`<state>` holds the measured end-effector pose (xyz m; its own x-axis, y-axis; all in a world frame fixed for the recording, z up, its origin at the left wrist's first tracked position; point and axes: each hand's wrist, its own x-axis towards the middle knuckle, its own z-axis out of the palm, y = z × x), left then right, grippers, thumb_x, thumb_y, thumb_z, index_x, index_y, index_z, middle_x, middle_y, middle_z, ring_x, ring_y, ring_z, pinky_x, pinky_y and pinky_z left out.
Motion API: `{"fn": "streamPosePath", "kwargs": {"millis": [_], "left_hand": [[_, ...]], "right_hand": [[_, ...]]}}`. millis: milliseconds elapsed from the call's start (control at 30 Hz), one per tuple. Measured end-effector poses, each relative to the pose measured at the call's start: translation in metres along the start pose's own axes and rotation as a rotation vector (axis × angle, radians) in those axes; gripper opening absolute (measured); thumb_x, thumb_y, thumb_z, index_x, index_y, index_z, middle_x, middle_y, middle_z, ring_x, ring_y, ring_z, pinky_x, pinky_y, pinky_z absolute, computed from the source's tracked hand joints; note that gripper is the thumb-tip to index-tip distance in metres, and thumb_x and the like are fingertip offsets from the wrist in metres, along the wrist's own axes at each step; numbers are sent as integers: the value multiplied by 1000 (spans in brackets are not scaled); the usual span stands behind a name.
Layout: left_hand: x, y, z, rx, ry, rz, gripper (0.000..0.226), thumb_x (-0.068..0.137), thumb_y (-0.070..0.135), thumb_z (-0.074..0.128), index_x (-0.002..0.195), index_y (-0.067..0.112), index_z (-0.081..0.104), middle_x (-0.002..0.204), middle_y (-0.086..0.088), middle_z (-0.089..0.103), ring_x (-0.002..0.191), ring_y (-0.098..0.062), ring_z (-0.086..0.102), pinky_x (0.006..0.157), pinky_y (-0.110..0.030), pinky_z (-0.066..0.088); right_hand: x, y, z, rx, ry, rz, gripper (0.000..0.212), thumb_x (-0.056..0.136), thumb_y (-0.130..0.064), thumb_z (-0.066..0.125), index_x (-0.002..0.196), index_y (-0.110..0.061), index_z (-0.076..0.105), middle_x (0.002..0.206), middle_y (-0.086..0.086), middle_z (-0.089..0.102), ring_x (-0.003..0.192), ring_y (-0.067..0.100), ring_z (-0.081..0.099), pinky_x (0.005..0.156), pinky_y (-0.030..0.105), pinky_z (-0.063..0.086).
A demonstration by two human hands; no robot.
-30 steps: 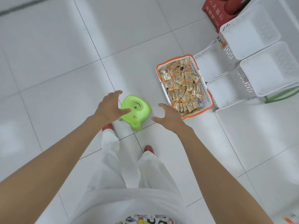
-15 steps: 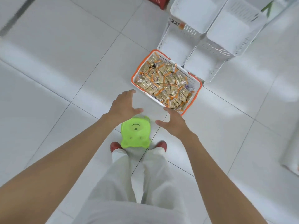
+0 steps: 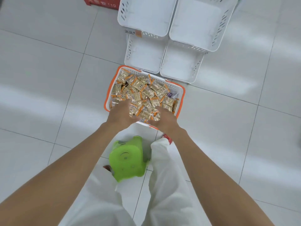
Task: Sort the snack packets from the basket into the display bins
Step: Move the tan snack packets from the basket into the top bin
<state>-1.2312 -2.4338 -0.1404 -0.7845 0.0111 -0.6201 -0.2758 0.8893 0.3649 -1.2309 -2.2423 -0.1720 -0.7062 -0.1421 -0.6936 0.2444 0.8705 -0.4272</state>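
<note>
At the centre of the frame, the basket [image 3: 183, 95] of snack packets [image 3: 143, 92] sits just below the empty white bins [image 3: 130, 51]. The left hand [image 3: 120, 113] and right hand [image 3: 164, 117] dig into the pile, seemingly to scoop. Their fingers are buried, so I cannot tell their grip.

Lime-green plastic stool [image 3: 127, 160] stands between your white trouser legs [image 3: 164, 185] on glossy white floor tiles [image 3: 48, 79]; red printed box [image 3: 101, 1] sits at the far edge.
</note>
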Motion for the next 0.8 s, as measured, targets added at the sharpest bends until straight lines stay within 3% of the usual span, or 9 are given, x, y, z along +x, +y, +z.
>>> {"fn": "streamPosePath", "kwargs": {"millis": [200,433,633,800], "left_hand": [[84,3,26,64,-94,6,92,81,46,76,152,15,27,153,-9,38,141,-28,34,112,-45,34],[217,-54,85,266,-97,157,86,83,48,73,149,16,30,152,-9,38,139,-27,37,110,-45,37],[314,-104,149,321,-25,376,92,84,53,69,155,22,20,160,-4,25,146,-24,26,119,-39,25],[349,-140,180,335,24,537,94,86,53,66,157,26,11,162,1,17,148,-20,17,121,-38,16]], "right_hand": [[73,33,3,-34,-11,23,76,86,-50,67,148,-25,32,146,5,44,135,27,39,110,48,33],[198,90,72,-81,71,55,80,85,-52,66,150,-27,28,155,7,33,143,27,29,114,53,27],[291,133,124,-205,161,-3,82,88,-54,61,153,-26,20,161,8,17,149,27,13,120,52,13],[330,148,157,-318,252,-59,82,86,-59,60,152,-26,26,160,5,9,148,29,10,119,51,9]]}}
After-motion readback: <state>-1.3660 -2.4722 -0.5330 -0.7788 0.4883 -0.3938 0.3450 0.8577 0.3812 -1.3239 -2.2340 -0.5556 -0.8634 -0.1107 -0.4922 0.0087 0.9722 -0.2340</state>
